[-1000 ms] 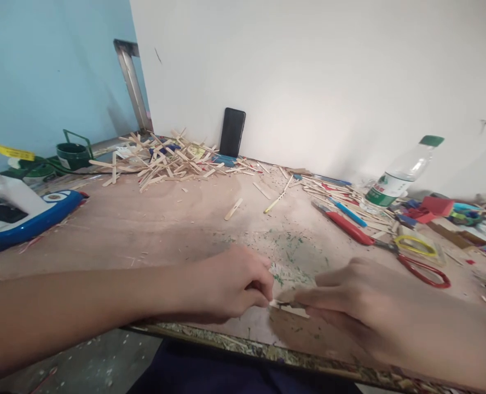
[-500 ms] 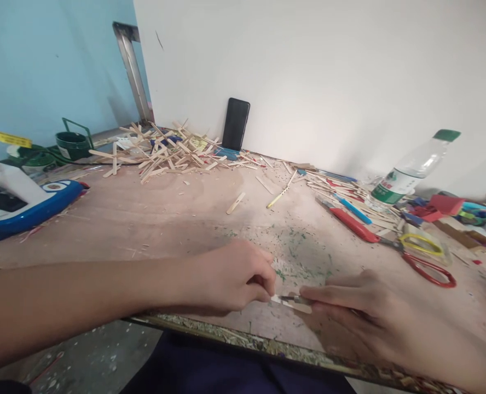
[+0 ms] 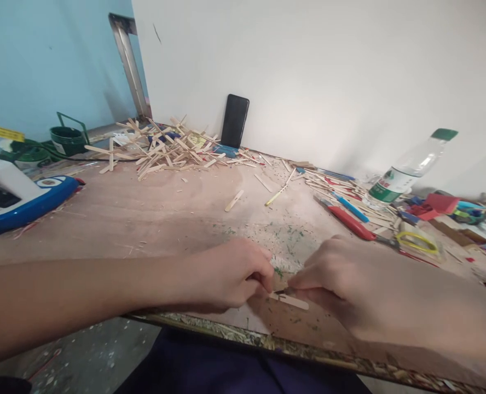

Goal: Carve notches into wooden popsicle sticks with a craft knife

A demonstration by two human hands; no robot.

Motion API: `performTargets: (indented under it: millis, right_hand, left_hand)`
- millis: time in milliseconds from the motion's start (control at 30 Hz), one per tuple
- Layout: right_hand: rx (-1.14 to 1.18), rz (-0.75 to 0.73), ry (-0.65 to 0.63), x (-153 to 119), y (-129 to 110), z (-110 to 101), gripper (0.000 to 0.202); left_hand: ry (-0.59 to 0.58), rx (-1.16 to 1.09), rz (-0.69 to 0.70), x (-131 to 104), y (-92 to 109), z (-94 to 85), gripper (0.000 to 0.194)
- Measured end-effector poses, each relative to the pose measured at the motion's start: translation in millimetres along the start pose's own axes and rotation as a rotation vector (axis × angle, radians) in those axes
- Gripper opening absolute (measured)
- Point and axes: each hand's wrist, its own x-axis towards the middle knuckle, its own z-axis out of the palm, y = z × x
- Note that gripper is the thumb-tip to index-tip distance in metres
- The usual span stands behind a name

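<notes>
My left hand (image 3: 237, 273) is closed near the table's front edge, pinching one end of a wooden craft stick (image 3: 295, 302). The stick's rounded free end points to the right, low over the tabletop. In my right hand (image 3: 341, 282), also closed, is a craft knife (image 3: 281, 292) with a thin dark tip; most of its handle is hidden by the fingers. The tip lies against or just above the stick near my left fingertips; contact is hard to make out. Green shavings (image 3: 279, 271) are scattered just beyond both hands.
A heap of craft sticks (image 3: 173, 150) lies at the back left, near a propped phone (image 3: 235, 121). To the right are a red-handled knife (image 3: 353, 223), a blue pen-like tool (image 3: 352, 208), scissors (image 3: 417, 242) and a plastic bottle (image 3: 394, 183). A blue-based device (image 3: 29, 210) stands at left.
My right hand has moved up and turned over the craft knife, bringing its fingers nearer my left hand. More of the stick now shows. My left hand keeps its pinch almost in place.
</notes>
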Motion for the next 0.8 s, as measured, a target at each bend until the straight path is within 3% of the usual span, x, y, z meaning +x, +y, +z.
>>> performTargets:
  millis: [100,433,800]
  right_hand:
    - [0.067,0.021,-0.074,-4,9,1,0.03]
    - [0.237,0.109,0.165,-40,15,40,0.032]
    - [0.299,0.137,0.166,-40,17,46,0.031]
  left_hand:
    - [-0.001,0.01,0.002,0,0,-0.8,0.027]
    - [-0.012,-0.019,-0.041,0,0,-3.2,0.021]
    - [-0.013,-0.048,-0.046,0,0,-3.8,0.02]
